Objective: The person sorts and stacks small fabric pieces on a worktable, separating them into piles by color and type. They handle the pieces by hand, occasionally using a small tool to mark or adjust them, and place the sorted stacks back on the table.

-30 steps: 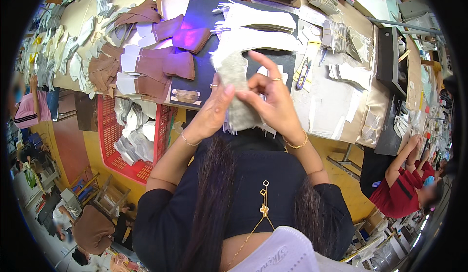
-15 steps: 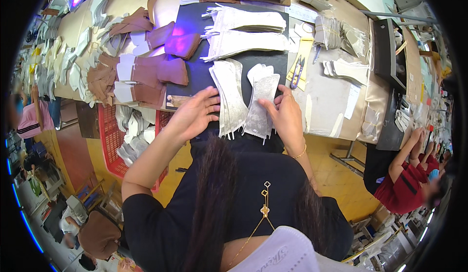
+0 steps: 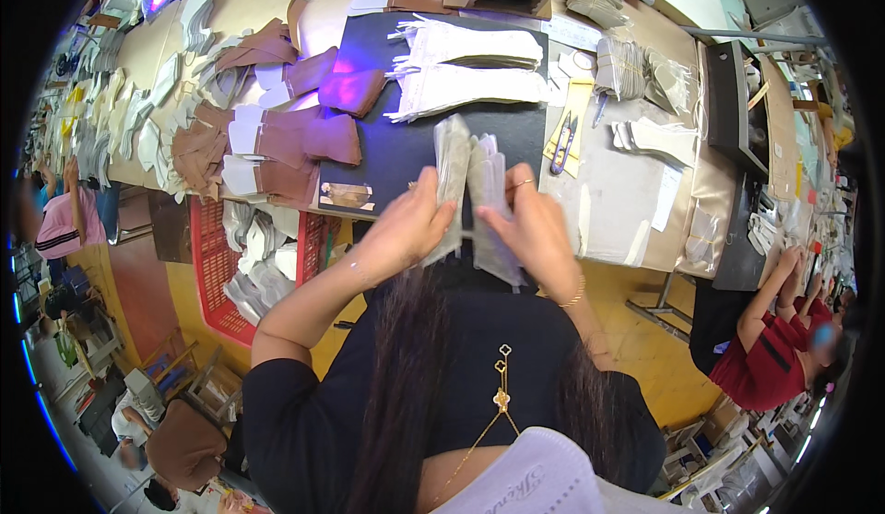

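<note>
My left hand (image 3: 406, 224) grips a stack of pale grey-white cut panels (image 3: 451, 159), long and flared, raised on edge near the table's front. Against its right side leans a second stack of similar panels (image 3: 489, 168), gripped by my right hand (image 3: 535, 237). The fingers of both hands curl round the outer sides, and the right hand is slightly blurred. Just beyond them, two piles of white panels (image 3: 470, 90) with loose strips at their left ends lie on a black board (image 3: 364, 145).
Brown and white panels (image 3: 286, 141) are heaped at the left. Thread snips (image 3: 564, 143) rest on a yellow strip to the right, below tied bundles (image 3: 619, 67). A red basket (image 3: 214, 274) with pale pieces stands below the table's left front. Co-workers sit at both sides.
Both hands have moved inward and closed round the two stacks. The stacks, flat and apart before, now stand on edge close together.
</note>
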`<act>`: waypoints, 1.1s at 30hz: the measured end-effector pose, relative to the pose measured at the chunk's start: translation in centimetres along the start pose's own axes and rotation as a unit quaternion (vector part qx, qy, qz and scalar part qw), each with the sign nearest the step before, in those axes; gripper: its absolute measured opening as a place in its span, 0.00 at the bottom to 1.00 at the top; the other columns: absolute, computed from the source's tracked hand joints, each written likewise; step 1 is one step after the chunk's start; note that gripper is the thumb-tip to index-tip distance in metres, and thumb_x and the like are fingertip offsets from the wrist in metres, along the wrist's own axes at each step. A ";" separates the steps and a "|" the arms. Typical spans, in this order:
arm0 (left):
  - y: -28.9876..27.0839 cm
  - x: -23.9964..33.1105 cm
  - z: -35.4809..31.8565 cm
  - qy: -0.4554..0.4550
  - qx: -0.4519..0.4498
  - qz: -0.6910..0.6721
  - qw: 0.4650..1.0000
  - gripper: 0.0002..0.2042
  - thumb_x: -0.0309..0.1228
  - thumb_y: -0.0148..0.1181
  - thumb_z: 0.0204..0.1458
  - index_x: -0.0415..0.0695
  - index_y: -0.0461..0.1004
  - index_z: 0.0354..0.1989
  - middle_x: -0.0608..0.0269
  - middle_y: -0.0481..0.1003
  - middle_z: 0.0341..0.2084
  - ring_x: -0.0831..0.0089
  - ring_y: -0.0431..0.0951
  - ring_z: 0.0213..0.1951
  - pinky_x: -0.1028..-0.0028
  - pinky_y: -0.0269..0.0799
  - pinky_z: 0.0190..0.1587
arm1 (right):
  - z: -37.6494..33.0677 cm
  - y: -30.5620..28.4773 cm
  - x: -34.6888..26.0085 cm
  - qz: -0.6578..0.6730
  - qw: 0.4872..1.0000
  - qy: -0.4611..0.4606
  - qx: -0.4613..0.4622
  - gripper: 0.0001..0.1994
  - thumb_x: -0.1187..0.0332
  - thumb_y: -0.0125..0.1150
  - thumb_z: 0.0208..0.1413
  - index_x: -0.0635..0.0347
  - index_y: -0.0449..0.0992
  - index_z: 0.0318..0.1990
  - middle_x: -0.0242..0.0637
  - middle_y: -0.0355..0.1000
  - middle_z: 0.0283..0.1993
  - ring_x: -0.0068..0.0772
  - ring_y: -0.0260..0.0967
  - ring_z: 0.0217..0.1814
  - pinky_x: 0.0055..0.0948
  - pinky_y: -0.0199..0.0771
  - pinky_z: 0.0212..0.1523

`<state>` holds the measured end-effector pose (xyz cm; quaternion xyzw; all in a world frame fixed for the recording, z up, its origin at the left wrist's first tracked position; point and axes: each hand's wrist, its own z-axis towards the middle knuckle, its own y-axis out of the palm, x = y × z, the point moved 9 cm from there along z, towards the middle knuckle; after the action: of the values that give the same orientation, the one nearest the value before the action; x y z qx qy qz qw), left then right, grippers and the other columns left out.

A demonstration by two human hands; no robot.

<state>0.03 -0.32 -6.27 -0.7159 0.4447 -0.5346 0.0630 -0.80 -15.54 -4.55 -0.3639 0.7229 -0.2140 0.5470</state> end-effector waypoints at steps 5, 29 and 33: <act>-4.1 3.1 -2.0 0.115 0.126 0.228 0.959 0.21 0.32 0.56 0.55 0.36 0.62 0.54 0.45 0.75 0.35 0.50 0.77 0.39 0.56 0.72 0.39 | -0.7 -3.9 -3.3 -0.256 0.950 -0.164 0.077 0.22 0.71 0.64 0.49 0.64 0.65 0.51 0.41 0.71 0.27 0.43 0.71 0.27 0.38 0.71 0.28; -2.5 -1.1 1.7 0.024 -0.005 -0.072 0.997 0.21 0.42 0.50 0.64 0.34 0.65 0.51 0.46 0.74 0.44 0.61 0.75 0.49 0.66 0.69 0.52 | 1.1 -4.2 1.4 0.270 0.960 -0.071 -0.028 0.21 0.64 0.57 0.62 0.67 0.63 0.58 0.43 0.69 0.49 0.34 0.70 0.49 0.30 0.70 0.51; -2.0 0.9 3.3 0.069 -0.011 -0.313 0.947 0.26 0.45 0.46 0.66 0.36 0.61 0.63 0.56 0.69 0.55 0.72 0.68 0.55 0.72 0.65 0.58 | 0.7 -1.4 -2.0 0.553 0.810 -0.034 -0.191 0.26 0.63 0.55 0.65 0.64 0.57 0.65 0.38 0.66 0.57 0.22 0.66 0.55 0.24 0.69 0.56</act>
<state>3.95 -1.03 -5.91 -0.7808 0.2073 -0.5709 -0.1465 0.50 -14.83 -2.50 -0.0071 0.8092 0.2797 0.5166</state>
